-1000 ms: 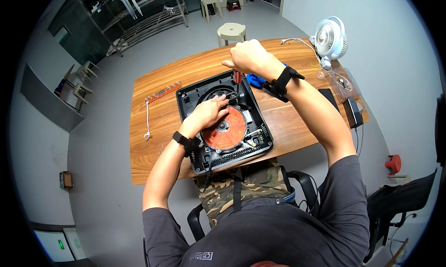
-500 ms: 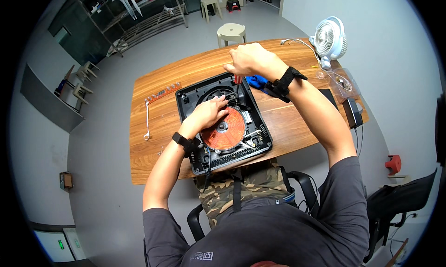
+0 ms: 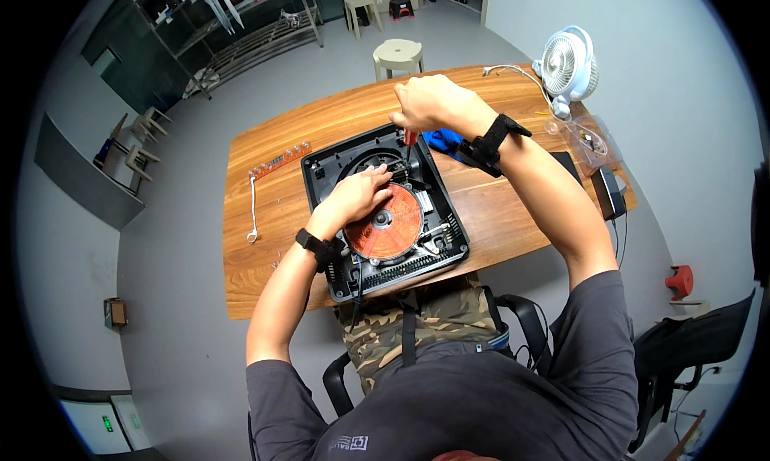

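Note:
An opened induction cooker (image 3: 321, 275), its black shell facing up, lies at the table's near edge. Inside is a round copper-coloured coil (image 3: 385, 235) with a hub in the middle. My left hand (image 3: 361, 194) lies over the coil's upper left edge, fingers stretched toward the black parts behind it. Above the shell's far side, my right hand (image 3: 433, 104) is closed round the top of a screwdriver (image 3: 411, 137) with a red handle. The screwdriver stands nearly upright, its shaft pointing down into the shell; the tip is too small to make out.
Beyond the shell's right side lies a blue cloth (image 3: 443, 142). An orange circuit strip (image 3: 279, 161) with a white cable (image 3: 253, 211) is on the left of the wooden table (image 3: 505, 220). A fan (image 3: 568, 64), a clear plastic box (image 3: 595, 144) and a black adapter (image 3: 608, 194) stand at the right.
My right hand has turned slightly on the screwdriver, and more of the red handle shows. My left hand stays in place on the coil.

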Demonstrator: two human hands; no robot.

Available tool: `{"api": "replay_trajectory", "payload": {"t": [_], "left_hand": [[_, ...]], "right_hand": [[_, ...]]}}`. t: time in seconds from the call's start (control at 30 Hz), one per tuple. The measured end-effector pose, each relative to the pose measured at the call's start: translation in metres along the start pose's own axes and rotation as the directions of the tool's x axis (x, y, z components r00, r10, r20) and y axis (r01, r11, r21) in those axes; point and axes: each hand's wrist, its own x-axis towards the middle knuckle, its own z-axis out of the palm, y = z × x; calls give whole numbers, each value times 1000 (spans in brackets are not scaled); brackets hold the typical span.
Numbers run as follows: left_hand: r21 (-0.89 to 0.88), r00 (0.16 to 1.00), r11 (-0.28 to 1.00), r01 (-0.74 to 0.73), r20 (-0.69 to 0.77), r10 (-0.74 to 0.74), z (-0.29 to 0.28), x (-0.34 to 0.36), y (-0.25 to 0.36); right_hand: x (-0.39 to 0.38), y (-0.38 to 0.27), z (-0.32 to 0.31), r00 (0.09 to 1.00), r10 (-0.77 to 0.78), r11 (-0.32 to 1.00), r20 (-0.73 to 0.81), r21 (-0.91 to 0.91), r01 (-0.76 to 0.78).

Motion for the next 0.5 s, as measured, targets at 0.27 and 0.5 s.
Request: {"api": "replay_trajectory", "payload": {"t": [0.27,0.5], "left_hand": [[12,999,1000,-25,-22,25,3,2,-3],[12,1000,1000,-23,-12,23,3,0,-6]], "right_hand": [[6,-1,4,993,-64,997,-100,43,68],[5,-7,6,988,-8,1000,-154,20,11]]}}
